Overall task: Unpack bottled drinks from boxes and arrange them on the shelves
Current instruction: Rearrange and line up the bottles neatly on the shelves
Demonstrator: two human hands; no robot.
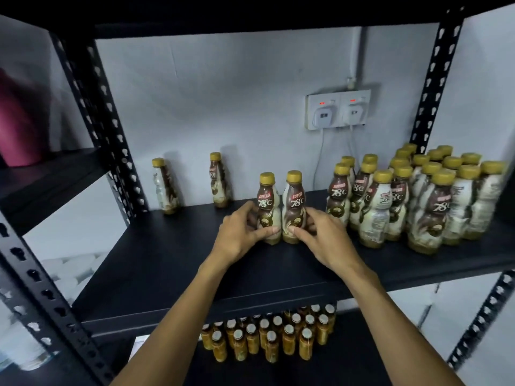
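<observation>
On the black shelf [167, 260], mid-front, two Kopiko 78°C bottles [281, 207] stand upright, touching. The left hand [239, 235] and right hand [323, 235] each pinch one base, apparently squaring labels forward, left of the stocked cluster [412, 201].

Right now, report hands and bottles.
Left hand grips left bottle, right hand grips right bottle. Both upright on shelf. Bottle group stands right, apart.

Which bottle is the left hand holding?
The left bottle of the middle pair on the shelf; the left hand grips its lower half. The right hand holds its neighbour; all others stand untouched.
</observation>
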